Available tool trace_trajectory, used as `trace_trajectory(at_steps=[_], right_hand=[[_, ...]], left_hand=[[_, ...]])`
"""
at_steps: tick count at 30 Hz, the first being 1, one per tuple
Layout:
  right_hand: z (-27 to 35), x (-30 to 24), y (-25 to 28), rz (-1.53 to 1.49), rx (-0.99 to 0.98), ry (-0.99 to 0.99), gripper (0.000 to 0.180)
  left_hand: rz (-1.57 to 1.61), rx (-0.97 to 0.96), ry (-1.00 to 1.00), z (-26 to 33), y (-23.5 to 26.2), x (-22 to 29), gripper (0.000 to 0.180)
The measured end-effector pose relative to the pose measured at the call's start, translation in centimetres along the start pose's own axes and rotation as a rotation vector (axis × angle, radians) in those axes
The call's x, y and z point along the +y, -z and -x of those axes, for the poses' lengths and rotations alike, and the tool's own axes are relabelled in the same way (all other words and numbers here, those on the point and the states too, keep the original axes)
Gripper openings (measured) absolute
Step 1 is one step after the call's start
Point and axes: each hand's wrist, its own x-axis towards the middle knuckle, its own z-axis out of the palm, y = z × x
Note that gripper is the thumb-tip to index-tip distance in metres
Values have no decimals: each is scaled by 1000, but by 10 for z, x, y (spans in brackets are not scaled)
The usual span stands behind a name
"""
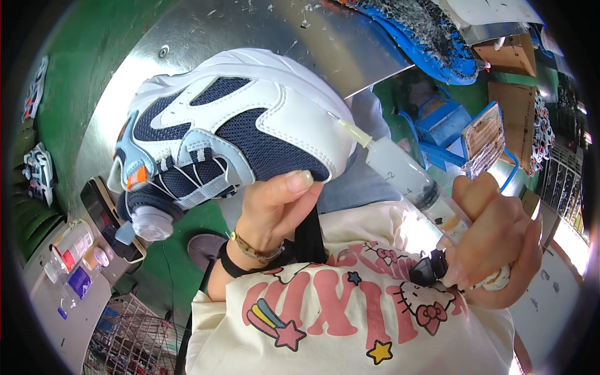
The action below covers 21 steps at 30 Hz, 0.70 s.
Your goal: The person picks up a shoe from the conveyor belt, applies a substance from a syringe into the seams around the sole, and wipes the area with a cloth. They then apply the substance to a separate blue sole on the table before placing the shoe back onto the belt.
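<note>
A white, navy and light-blue sneaker [234, 128] is held on its side by my left hand [275, 203], whose thumb and fingers close on the toe end. Its thick white sole faces away from me. My right hand [494, 231] is wrapped round a clear plastic syringe [406, 175] with a dark plunger seal. The syringe's thin needle tip touches or nearly touches the seam between the upper and the sole at the toe. A translucent plug-like piece [152, 223] sits at the shoe's collar opening.
A shiny metal tabletop [306, 37] lies beyond the shoe. At the far right stands a blue stool [444, 122] beside cardboard boxes [509, 115]. On the left are a phone [109, 215], a plastic bottle [72, 247] and a wire basket [134, 334]. More sneakers [40, 172] stand at the left edge.
</note>
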Motion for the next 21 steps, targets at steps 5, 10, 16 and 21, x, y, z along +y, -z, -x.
trace_trajectory(at_steps=[5,10,16,21], right_hand=[[-4,-9,-7,79,23,-39,56],[-4,-10,-13,179,66,-41,56],[-8,-5,-21,216,70,-1,55],[-13,2,-23,229,49,85,52]], left_hand=[[3,-59,-77,-18,-7,2,74],[18,-116,-153,-34,-13,1,68],[26,-186,-245,-47,-17,1,61],[154,-144,-229,-44,-29,11,37]])
